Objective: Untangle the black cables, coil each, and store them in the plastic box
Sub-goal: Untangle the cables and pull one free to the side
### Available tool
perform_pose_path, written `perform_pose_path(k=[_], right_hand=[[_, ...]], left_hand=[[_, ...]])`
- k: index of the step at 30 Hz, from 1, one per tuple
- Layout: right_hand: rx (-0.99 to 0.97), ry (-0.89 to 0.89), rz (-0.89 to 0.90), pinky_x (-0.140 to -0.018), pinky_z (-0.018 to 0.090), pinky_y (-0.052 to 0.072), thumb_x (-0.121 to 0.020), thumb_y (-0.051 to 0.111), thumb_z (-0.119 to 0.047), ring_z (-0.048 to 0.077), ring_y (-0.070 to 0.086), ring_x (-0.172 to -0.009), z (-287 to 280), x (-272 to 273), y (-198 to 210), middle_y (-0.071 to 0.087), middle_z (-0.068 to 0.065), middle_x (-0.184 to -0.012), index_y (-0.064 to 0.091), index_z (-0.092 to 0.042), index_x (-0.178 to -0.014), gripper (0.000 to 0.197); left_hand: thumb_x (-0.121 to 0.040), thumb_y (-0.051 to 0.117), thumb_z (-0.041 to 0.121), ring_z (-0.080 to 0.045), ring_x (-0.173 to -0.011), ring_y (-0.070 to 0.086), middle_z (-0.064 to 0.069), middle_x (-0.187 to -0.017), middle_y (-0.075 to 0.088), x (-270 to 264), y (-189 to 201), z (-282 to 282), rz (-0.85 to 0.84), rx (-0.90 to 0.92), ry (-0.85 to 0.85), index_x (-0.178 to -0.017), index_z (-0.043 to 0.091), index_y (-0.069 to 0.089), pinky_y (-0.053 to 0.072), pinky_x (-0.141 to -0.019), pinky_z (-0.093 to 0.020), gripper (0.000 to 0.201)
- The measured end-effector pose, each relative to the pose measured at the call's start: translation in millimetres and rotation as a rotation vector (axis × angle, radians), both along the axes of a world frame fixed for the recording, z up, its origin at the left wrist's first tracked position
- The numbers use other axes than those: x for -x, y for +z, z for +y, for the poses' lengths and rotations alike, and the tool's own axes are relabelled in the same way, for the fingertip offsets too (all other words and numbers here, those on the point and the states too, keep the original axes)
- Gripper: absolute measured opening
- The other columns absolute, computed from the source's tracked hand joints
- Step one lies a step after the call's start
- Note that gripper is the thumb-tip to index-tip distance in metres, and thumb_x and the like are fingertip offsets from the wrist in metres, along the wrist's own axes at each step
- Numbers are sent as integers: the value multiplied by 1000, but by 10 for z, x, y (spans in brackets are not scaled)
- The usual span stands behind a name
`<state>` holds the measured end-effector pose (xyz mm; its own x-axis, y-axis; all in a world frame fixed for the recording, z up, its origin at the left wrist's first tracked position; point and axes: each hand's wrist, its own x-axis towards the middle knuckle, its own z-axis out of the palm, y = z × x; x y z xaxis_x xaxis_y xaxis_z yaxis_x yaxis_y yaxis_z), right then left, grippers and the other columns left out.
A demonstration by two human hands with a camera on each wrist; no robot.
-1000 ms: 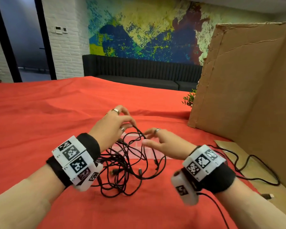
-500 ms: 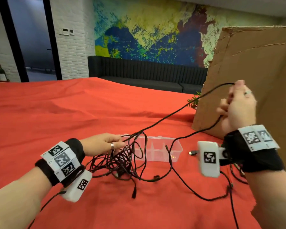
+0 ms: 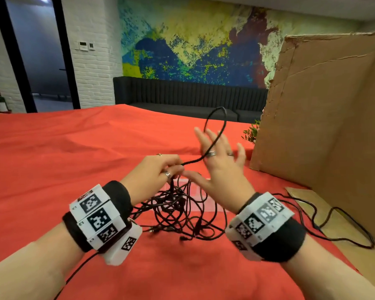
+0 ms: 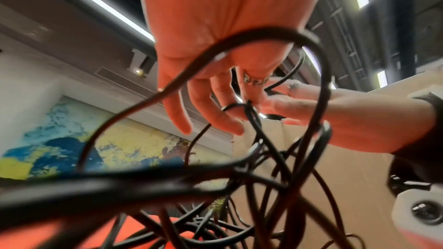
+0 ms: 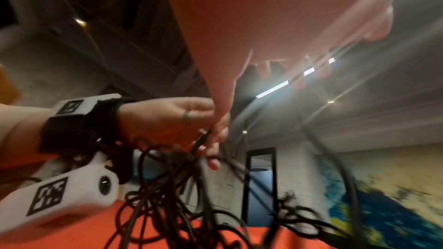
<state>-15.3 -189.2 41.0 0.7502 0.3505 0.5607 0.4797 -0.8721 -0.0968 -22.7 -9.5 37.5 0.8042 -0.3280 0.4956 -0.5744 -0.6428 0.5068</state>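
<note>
Head view: left hand (image 3: 154, 172) pinching black cables (image 3: 178, 213) above tangle; right hand (image 3: 217, 161) spread, loop draped over fingers; plastic box (image 3: 201, 202) mostly hidden; wrist views blurred.

Black cables (image 3: 178, 215) are lying in one loose tangled heap on the red cloth — thin cords crossing over each other, a few plug ends sticking out at the near edge. One strand is rising out of the heap and arching into a tall open loop (image 3: 215, 126) above it. The plastic box (image 3: 191, 191) — clear, low, rectangular — is sitting beneath the far part of the tangle, mostly covered by cords.
</note>
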Motion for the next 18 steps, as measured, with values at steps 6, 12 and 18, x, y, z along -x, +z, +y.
perform_pose_path(k=[6,12,18], right_hand=[[-28,253,-24,-101,56,28,-79,31,-64,15,43,-126,30,-56,152,54,-10,-125,63,-38,-105,49],[-404,458,121,-69,18,44,-91,52,-32,6,61,-66,65,18,264,65,-7,-75,68,-19,-84,21],[-933,515,206,-55,28,52,-96,47,-17,22,68,-62,5,53,559,65,2,-68,58,-17,-73,26]], left_hand=[[-96,48,22,-14,-61,47,-11,-73,56,77,43,-26,70,171,-59,-80,24,55,42,-62,-30,18],[-78,71,33,-14,-73,60,2,-84,57,95,-64,-150,307,326,-170,-94,24,59,52,-73,-39,22],[-57,82,42,-11,-87,63,14,-107,52,32,-293,-36,457,45,-159,-111,44,43,47,-87,-27,66]])
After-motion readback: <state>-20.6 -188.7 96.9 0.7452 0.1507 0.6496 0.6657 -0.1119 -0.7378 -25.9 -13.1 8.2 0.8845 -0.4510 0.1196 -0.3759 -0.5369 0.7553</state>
